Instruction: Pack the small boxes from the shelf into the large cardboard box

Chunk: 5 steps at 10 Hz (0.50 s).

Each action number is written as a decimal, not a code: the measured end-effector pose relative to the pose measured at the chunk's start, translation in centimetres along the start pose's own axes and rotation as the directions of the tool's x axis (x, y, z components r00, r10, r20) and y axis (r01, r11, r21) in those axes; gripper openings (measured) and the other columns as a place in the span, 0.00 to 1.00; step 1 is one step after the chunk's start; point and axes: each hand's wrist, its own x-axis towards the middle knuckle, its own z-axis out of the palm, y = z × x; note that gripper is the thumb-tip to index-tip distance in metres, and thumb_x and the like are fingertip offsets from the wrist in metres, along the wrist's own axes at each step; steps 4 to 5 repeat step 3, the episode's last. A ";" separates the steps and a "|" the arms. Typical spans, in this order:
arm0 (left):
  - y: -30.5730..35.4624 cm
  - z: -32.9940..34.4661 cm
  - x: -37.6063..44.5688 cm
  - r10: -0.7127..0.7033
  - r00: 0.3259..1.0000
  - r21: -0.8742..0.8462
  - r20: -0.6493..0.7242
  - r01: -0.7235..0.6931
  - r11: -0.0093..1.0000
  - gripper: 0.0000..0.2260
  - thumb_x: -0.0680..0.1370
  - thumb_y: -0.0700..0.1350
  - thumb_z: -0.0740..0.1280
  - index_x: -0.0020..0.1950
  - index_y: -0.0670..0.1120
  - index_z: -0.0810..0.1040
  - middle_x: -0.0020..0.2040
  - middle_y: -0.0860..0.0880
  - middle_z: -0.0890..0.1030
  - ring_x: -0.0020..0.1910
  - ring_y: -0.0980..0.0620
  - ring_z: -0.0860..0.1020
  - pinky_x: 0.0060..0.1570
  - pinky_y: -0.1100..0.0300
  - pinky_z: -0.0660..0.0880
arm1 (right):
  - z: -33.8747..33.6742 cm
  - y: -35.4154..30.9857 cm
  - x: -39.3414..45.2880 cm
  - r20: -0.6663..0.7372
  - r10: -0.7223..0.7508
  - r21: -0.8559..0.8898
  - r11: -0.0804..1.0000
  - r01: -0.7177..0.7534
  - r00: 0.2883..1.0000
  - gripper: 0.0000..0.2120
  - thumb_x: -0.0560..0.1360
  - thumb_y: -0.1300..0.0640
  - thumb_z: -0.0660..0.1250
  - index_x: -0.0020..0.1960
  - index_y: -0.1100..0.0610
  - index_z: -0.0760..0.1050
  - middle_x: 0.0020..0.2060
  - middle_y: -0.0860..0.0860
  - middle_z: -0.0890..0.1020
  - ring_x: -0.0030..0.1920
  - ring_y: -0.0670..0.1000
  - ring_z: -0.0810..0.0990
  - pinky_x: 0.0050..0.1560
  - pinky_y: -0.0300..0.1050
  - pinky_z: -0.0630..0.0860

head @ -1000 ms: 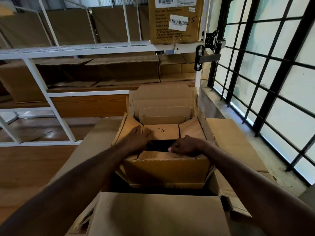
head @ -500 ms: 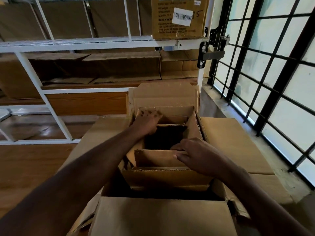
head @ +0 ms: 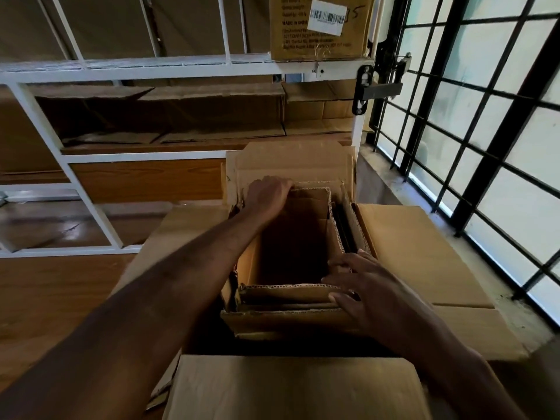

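Small box (head: 291, 237) stands open in large cardboard box (head: 424, 253) — both hands' fingers (head: 339, 263) clamped on its rim.

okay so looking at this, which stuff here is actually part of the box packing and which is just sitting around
Part of the job:
- small box, open-topped, sitting inside the large cardboard box
- left hand on its far flap
- right hand on its near right corner
- white shelf

Just sitting around:
- barcode-labelled carton on the shelf's upper level
- barred window
- black latch
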 end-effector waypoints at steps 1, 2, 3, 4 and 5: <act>0.5 0.0 -0.3 0.019 0.999 -0.039 -0.029 -0.020 0.999 0.14 0.85 0.43 0.70 0.69 0.52 0.84 0.55 0.48 0.86 0.51 0.48 0.84 0.46 0.54 0.76 | -0.5 -0.1 0.4 -0.006 0.028 -0.004 1.000 -0.028 1.000 0.15 0.84 0.47 0.65 0.69 0.43 0.81 0.77 0.41 0.69 0.76 0.38 0.63 0.80 0.43 0.61; 0.6 -0.1 -0.6 0.041 0.999 -0.051 -0.023 -0.042 0.998 0.17 0.83 0.46 0.73 0.72 0.52 0.82 0.58 0.49 0.87 0.54 0.49 0.84 0.50 0.52 0.82 | -0.7 -0.1 0.9 -0.008 0.040 -0.005 0.999 -0.040 0.999 0.18 0.84 0.46 0.66 0.72 0.45 0.79 0.78 0.44 0.69 0.77 0.41 0.65 0.80 0.46 0.63; 0.7 -0.9 -0.7 0.044 0.999 -0.095 -0.030 -0.047 0.994 0.21 0.81 0.50 0.75 0.74 0.53 0.80 0.62 0.49 0.86 0.56 0.50 0.85 0.52 0.51 0.83 | -1.0 -0.3 1.4 -0.026 0.068 0.020 0.998 -0.067 0.997 0.20 0.84 0.45 0.65 0.74 0.45 0.76 0.77 0.43 0.71 0.76 0.42 0.67 0.77 0.48 0.68; 0.7 -0.9 -0.7 0.044 0.999 -0.095 -0.030 -0.047 0.994 0.21 0.81 0.50 0.75 0.74 0.53 0.80 0.62 0.49 0.86 0.56 0.50 0.85 0.52 0.51 0.83 | -1.0 -0.3 1.4 -0.026 0.068 0.020 0.998 -0.067 0.997 0.20 0.84 0.45 0.65 0.74 0.45 0.76 0.77 0.43 0.71 0.76 0.42 0.67 0.77 0.48 0.68; 0.7 -0.9 -0.7 0.044 0.999 -0.095 -0.030 -0.047 0.994 0.21 0.81 0.50 0.75 0.74 0.53 0.80 0.62 0.49 0.86 0.56 0.50 0.85 0.52 0.51 0.83 | -1.0 -0.3 1.4 -0.026 0.068 0.020 0.998 -0.067 0.997 0.20 0.84 0.45 0.65 0.74 0.45 0.76 0.77 0.43 0.71 0.76 0.42 0.67 0.77 0.48 0.68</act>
